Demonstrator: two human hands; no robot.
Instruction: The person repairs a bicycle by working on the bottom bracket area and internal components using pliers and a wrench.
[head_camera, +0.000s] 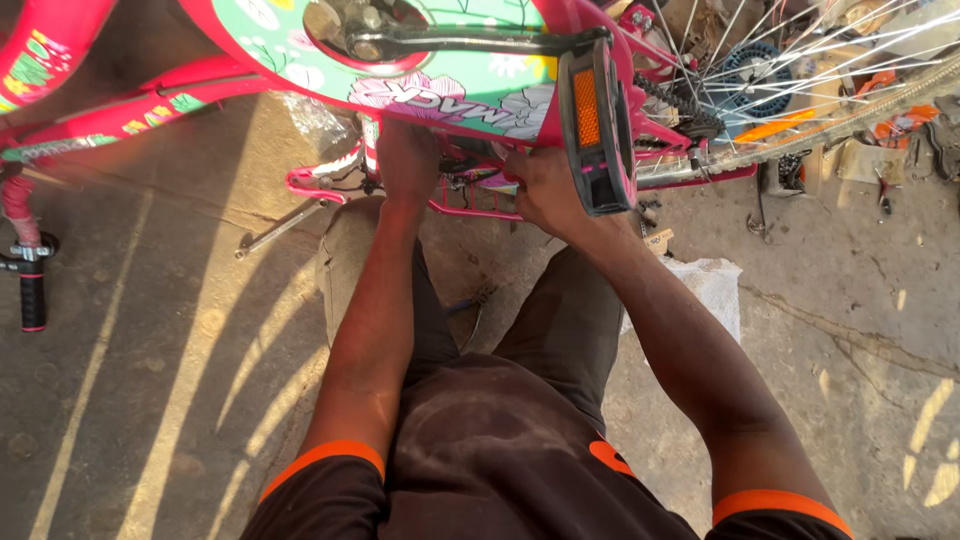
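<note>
Cracked concrete floor (150, 330) (sunlit); white sack (712, 285), scattered tools (884, 195) on it.

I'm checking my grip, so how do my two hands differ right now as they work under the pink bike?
The left hand reaches straight up under the chain guard, knuckles toward the camera; the right hand comes in at a slant, beside the black pedal. The left sits nearer the frame; the right sits nearer the rear wheel. Both reach into the bike's underside, their fingertips hidden.

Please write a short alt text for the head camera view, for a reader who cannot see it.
Seen from above, a person's left hand and right hand reach under the frame of a pink child's bicycle. A black pedal with an orange reflector juts out beside the right hand, above a dusty concrete floor.
</note>
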